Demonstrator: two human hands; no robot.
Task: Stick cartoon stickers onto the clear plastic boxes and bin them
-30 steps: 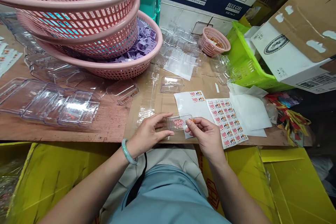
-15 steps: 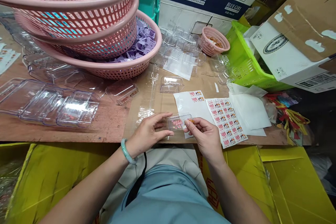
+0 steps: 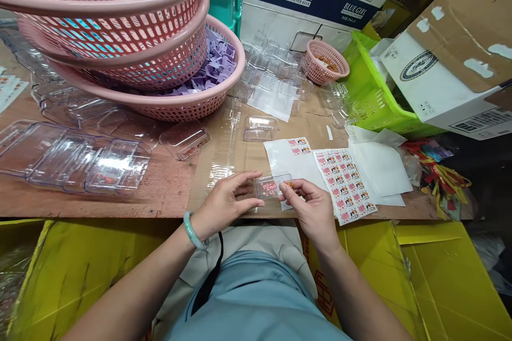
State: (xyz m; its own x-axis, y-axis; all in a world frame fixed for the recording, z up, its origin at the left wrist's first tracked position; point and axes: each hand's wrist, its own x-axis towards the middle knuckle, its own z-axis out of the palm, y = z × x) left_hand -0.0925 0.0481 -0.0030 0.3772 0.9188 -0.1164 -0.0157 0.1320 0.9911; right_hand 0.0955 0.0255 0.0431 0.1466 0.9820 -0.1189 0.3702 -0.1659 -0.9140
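Between my hands, above the table's front edge, is a small clear plastic case [image 3: 263,189] with a pink printed sticker [image 3: 269,187] on it. My left hand [image 3: 228,199] grips the case's left end between thumb and fingers. At the other end, my right hand [image 3: 312,205] pinches the case, with its thumb on the sticker's orange part. A backing sheet [image 3: 285,162] with a few stickers left lies just behind my right hand. To its right is a fuller sticker sheet [image 3: 344,186]. Another clear case [image 3: 261,128] rests behind my hands.
Stacked pink baskets [image 3: 160,102] stand at the back left, the lowest holding purple parts. Clear cases [image 3: 80,157] lie at the left. A small pink basket [image 3: 326,66], a green basket [image 3: 376,93] and a white carton [image 3: 452,82] stand at the back right.
My right thumb has shifted slightly left over the sticker, and the case has moved very slightly. The rest of the scene has shifted a little left with the camera.
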